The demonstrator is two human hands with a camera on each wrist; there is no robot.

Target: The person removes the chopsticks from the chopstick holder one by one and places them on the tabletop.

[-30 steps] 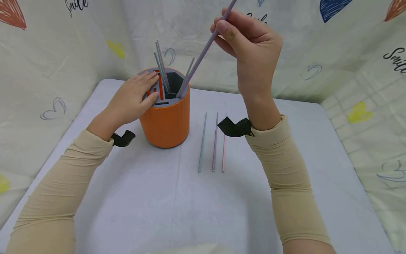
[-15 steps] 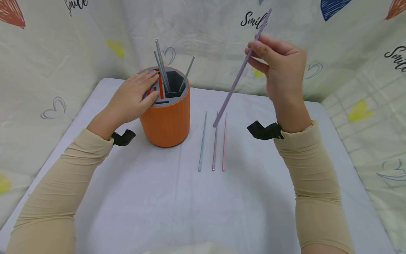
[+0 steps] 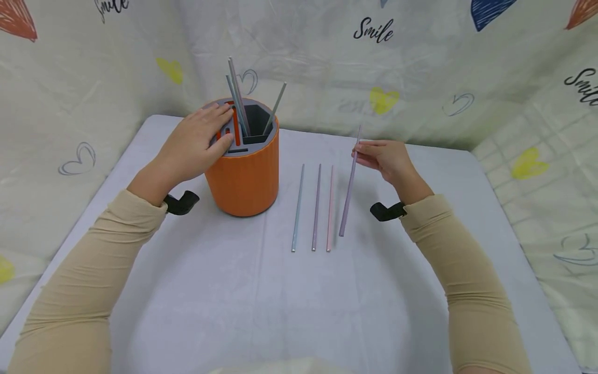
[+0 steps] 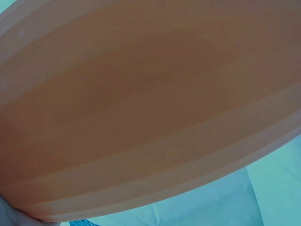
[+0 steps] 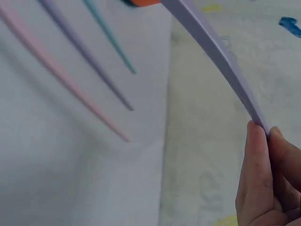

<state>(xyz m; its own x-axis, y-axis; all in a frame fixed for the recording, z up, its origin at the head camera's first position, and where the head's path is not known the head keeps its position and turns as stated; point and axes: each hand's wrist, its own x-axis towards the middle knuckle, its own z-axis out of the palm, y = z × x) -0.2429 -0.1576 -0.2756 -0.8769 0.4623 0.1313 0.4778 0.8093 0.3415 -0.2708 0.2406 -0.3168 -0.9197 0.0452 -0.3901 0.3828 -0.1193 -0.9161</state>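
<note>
My left hand (image 3: pixel 198 137) rests on the grey top of an orange pen holder (image 3: pixel 243 184), fingers laid across its slots and thumb near the front rim. The holder's ribbed wall (image 4: pixel 155 103) fills most of the left wrist view. Between thumb and fingertips my right hand (image 3: pixel 385 161) pinches a thin purple stick (image 3: pixel 348 200) near its far end, right of the row. Whether its near end touches the table cannot be told. On the table lie a blue stick (image 3: pixel 297 210), another purple stick (image 3: pixel 316 210) and a pink stick (image 3: pixel 330 210), side by side.
Several thin sticks (image 3: pixel 238 98) stand in the holder's open compartment, one leaning right. A white cloth covers the table (image 3: pixel 261 306). Behind its back edge hangs a printed curtain (image 3: pixel 317 83) with hearts and lettering.
My right hand has carried the purple stick from the holder's opening to the right, then down beside the pink stick. The left hand has stayed on the holder.
</note>
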